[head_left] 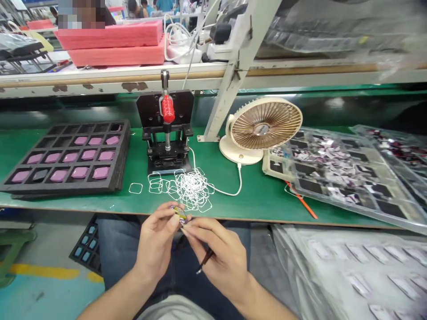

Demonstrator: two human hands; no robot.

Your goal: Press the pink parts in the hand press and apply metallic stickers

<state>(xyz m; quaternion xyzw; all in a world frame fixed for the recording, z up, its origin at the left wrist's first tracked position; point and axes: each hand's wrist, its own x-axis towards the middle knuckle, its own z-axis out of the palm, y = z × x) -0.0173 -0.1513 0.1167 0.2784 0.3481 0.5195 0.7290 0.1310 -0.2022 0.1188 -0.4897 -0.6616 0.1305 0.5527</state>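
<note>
Pinched in the fingers of my left hand [156, 242] is a small shiny part [180, 213] with a yellow strip, just off the table's front edge. My right hand [222, 253] grips a thin dark tool, likely tweezers [205, 260], whose one end sticks out below the fingers. The fingertips of both hands meet at the small part, and the tool's working tip is hidden there. Beyond the hands lies a heap of white rounded-square rings [192, 186]. A single white ring [135, 188] lies apart to the left.
A black press with a red handle [168, 110] stands behind the rings. To its right is a beige fan [263, 126]. A black foam tray [115, 173] with purple pieces sits left. Plastic trays [353, 213] with scraps and an orange stick [302, 200] lie right.
</note>
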